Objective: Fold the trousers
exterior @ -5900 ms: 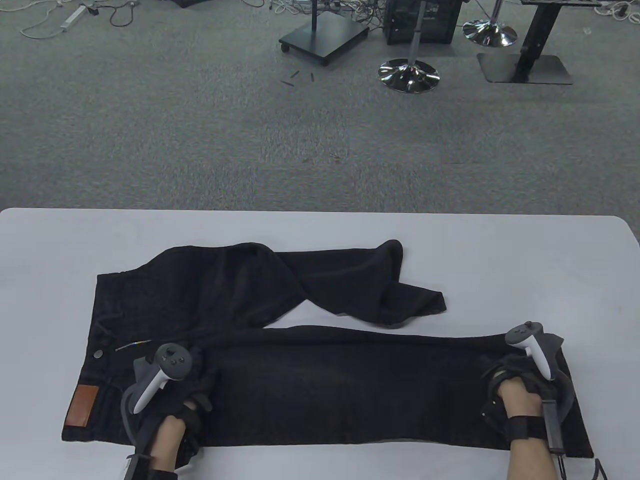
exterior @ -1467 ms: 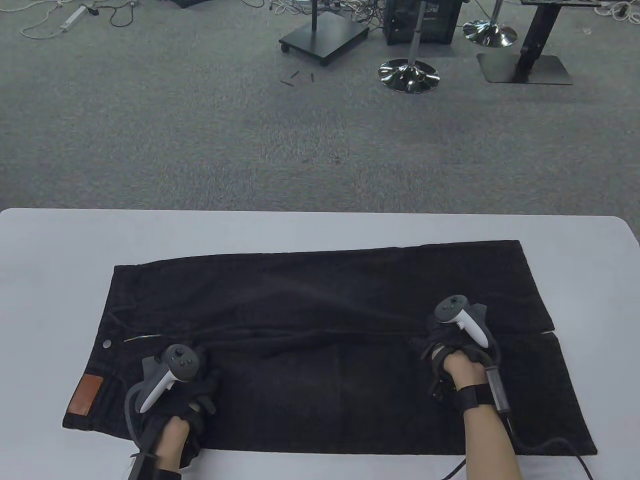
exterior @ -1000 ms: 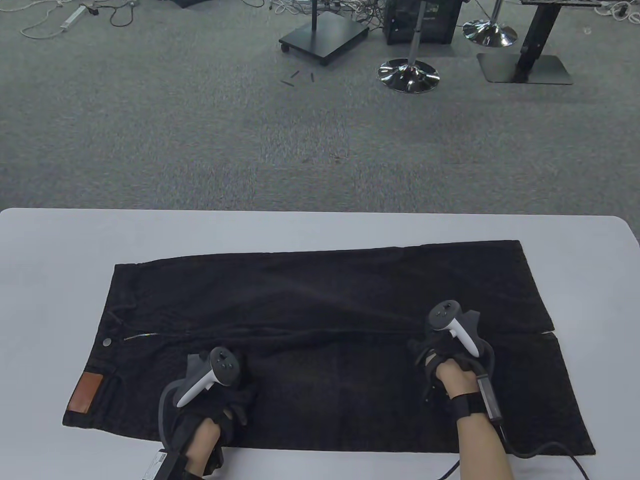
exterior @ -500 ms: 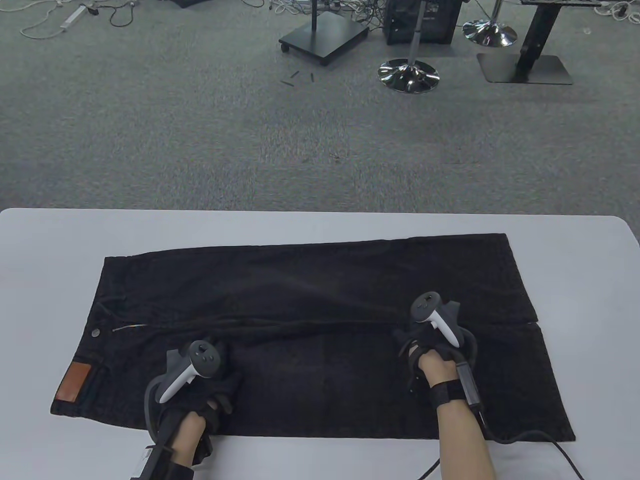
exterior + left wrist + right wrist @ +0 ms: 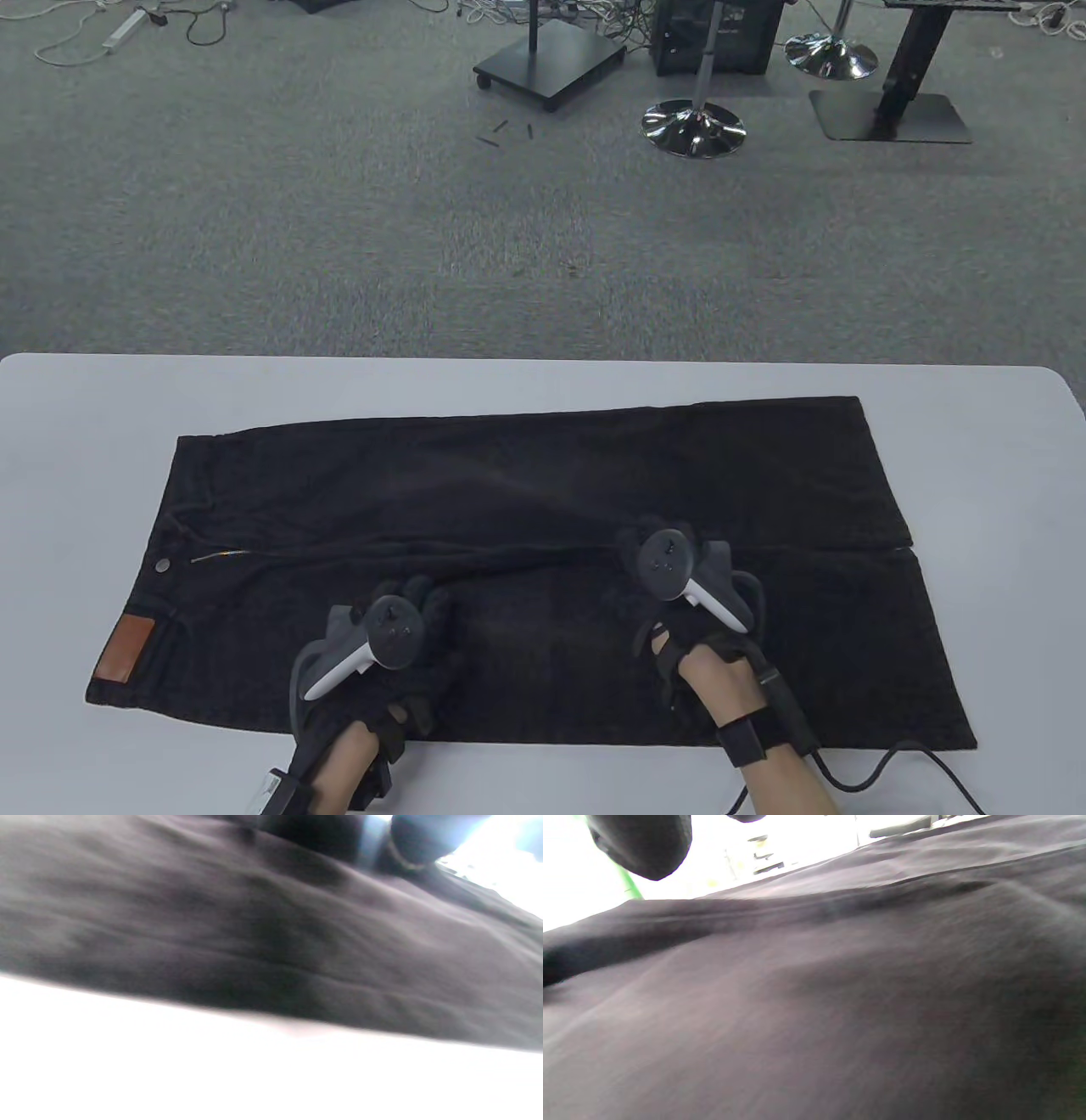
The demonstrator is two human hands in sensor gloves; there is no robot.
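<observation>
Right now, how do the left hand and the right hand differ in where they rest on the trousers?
The left hand lies nearer the waistband end, by the table-side hem edge; the right hand lies nearer the leg openings. The right hand reaches farther up, to the seam where the two legs meet; the left hand stops short of it. Both rest flat on the near leg of the black trousers, gripping nothing.

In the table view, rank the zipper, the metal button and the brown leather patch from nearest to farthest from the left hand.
1. Zipper: beyond the left hand, to its left.
2. Metal button: farther left, at the waistband.
3. Brown leather patch: far left, near the trousers' corner.

Button and patch are nearly tied.
</observation>
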